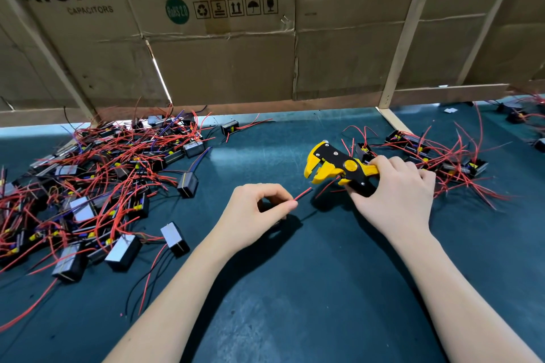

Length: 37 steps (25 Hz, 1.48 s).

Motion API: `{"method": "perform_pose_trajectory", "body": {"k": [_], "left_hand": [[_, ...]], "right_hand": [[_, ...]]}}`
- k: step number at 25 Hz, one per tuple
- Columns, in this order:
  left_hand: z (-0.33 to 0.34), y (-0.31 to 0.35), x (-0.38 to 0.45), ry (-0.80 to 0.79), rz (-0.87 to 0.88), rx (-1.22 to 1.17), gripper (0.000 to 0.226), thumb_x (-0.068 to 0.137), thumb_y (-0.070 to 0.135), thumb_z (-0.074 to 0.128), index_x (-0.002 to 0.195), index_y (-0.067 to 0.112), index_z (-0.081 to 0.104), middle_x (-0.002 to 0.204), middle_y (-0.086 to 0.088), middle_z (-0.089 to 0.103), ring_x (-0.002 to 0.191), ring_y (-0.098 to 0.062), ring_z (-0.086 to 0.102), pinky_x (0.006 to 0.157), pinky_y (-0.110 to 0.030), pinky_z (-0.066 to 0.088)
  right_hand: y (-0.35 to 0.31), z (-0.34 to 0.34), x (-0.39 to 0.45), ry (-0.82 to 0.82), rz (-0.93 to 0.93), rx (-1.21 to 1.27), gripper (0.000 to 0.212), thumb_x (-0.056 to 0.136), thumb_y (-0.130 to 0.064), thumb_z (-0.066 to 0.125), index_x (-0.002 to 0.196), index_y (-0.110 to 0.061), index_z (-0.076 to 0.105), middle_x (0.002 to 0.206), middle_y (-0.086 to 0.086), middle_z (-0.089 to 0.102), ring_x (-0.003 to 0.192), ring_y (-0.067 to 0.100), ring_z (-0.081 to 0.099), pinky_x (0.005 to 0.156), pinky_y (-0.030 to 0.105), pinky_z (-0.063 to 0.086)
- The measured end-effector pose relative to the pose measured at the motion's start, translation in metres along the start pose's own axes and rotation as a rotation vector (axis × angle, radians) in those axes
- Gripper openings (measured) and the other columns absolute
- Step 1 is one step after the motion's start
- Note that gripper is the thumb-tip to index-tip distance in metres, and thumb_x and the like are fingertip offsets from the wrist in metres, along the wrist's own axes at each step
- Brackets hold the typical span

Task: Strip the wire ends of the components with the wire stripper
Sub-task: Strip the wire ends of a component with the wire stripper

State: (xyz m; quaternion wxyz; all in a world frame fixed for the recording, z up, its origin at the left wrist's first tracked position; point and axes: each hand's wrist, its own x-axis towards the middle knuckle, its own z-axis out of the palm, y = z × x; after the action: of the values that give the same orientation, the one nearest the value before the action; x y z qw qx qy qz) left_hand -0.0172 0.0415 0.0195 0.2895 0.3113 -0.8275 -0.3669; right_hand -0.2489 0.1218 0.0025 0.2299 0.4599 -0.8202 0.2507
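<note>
Hands meet mid-surface: left hand (259, 212) pinches a thin red wire (303, 194); right hand (395, 188) grips the yellow-black plastic wire stripper (333, 168), jaws agape beside the wire's tip. Tangled component piles (88, 186) flank smooth teal surface (295, 289).

the yellow-and-black wire stripper (339, 168) sits right of centre, handles gripped, its jaws gaping toward the left. just left of the jaws, a short red wire end (303, 194) points up at them, pinched. unsorted black components (88, 186) with red leads heap at the left; another cluster (442, 156) lies far right.
</note>
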Motion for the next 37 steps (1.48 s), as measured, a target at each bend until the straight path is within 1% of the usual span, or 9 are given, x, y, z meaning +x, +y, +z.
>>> {"method": "perform_pose_trajectory", "body": {"k": [2, 5, 11, 18, 20, 24, 26, 29, 37], "left_hand": [[0.0006, 0.0010, -0.0005, -0.026, -0.003, -0.041, 0.017, 0.094, 0.026, 0.063, 0.079, 0.027, 0.070, 0.063, 0.004, 0.068, 0.058, -0.008, 0.055, 0.059, -0.019, 0.045], [0.0020, 0.0008, -0.0008, -0.041, 0.000, -0.053, 0.017, 0.095, 0.031, 0.060, 0.081, 0.027, 0.069, 0.060, 0.002, 0.068, 0.063, -0.021, 0.060, 0.071, -0.037, 0.046], [0.0013, -0.0026, -0.0013, -0.048, 0.057, -0.066, 0.008, 0.085, 0.035, 0.075, 0.078, 0.031, 0.075, 0.070, 0.008, 0.069, 0.070, -0.008, 0.061, 0.075, -0.024, 0.048], [0.0014, -0.0013, 0.0001, -0.089, 0.048, -0.132, 0.015, 0.094, 0.032, 0.059, 0.090, 0.028, 0.073, 0.064, 0.001, 0.068, 0.070, -0.023, 0.062, 0.078, -0.031, 0.047], [0.0010, -0.0020, 0.0003, -0.104, 0.030, -0.185, 0.017, 0.095, 0.030, 0.058, 0.091, 0.026, 0.074, 0.063, -0.002, 0.069, 0.071, -0.031, 0.061, 0.073, -0.033, 0.046], [-0.0017, -0.0026, 0.0023, -0.119, -0.024, -0.360, 0.018, 0.087, 0.019, 0.062, 0.088, 0.009, 0.078, 0.079, -0.009, 0.075, 0.080, -0.021, 0.071, 0.083, -0.027, 0.053], [-0.0026, -0.0022, 0.0038, -0.121, -0.044, -0.418, 0.015, 0.087, 0.009, 0.064, 0.088, 0.001, 0.077, 0.083, -0.010, 0.076, 0.078, -0.020, 0.072, 0.078, -0.024, 0.054], [-0.0021, -0.0020, 0.0048, -0.117, -0.106, -0.472, 0.017, 0.093, -0.003, 0.057, 0.086, -0.007, 0.072, 0.074, -0.012, 0.074, 0.059, -0.016, 0.066, 0.060, -0.020, 0.051], [0.0033, 0.0000, 0.0011, 0.035, -0.096, -0.252, 0.012, 0.096, 0.019, 0.062, 0.085, 0.016, 0.065, 0.058, -0.007, 0.068, 0.042, -0.021, 0.058, 0.053, -0.021, 0.048]], "right_hand": [[0.0008, -0.0003, 0.0001, -0.006, 0.000, -0.017, 0.048, 0.070, -0.051, 0.075, 0.097, -0.012, 0.066, 0.089, 0.007, 0.064, 0.087, 0.033, 0.057, 0.083, 0.041, 0.031], [0.0005, -0.0003, -0.0001, -0.023, -0.002, -0.036, 0.048, 0.071, -0.052, 0.074, 0.097, -0.012, 0.066, 0.090, 0.008, 0.064, 0.088, 0.033, 0.057, 0.084, 0.041, 0.031], [-0.0003, -0.0005, 0.0000, -0.055, 0.008, -0.038, 0.048, 0.072, -0.055, 0.070, 0.097, -0.014, 0.065, 0.091, 0.006, 0.064, 0.091, 0.032, 0.057, 0.085, 0.041, 0.031], [-0.0006, -0.0003, -0.0003, -0.076, 0.006, -0.043, 0.050, 0.072, -0.056, 0.070, 0.098, -0.014, 0.064, 0.092, 0.006, 0.064, 0.092, 0.032, 0.057, 0.085, 0.041, 0.031], [-0.0007, -0.0001, -0.0002, -0.078, 0.004, -0.048, 0.050, 0.072, -0.056, 0.071, 0.098, -0.014, 0.064, 0.092, 0.006, 0.064, 0.092, 0.032, 0.057, 0.085, 0.041, 0.031], [-0.0013, -0.0001, 0.0000, -0.061, 0.006, -0.021, 0.049, 0.070, -0.053, 0.074, 0.098, -0.013, 0.065, 0.091, 0.007, 0.064, 0.090, 0.033, 0.057, 0.084, 0.041, 0.031], [-0.0017, -0.0002, -0.0001, -0.042, 0.004, -0.008, 0.048, 0.070, -0.052, 0.075, 0.097, -0.013, 0.066, 0.090, 0.007, 0.064, 0.089, 0.033, 0.057, 0.083, 0.041, 0.030], [-0.0021, -0.0002, 0.0000, -0.001, -0.003, 0.021, 0.047, 0.070, -0.050, 0.077, 0.096, -0.013, 0.066, 0.088, 0.006, 0.064, 0.087, 0.033, 0.057, 0.083, 0.041, 0.031], [0.0011, 0.0041, -0.0007, 0.051, -0.002, 0.001, 0.044, 0.066, -0.044, 0.080, 0.093, -0.012, 0.066, 0.085, 0.006, 0.063, 0.083, 0.033, 0.057, 0.081, 0.041, 0.031]]}}
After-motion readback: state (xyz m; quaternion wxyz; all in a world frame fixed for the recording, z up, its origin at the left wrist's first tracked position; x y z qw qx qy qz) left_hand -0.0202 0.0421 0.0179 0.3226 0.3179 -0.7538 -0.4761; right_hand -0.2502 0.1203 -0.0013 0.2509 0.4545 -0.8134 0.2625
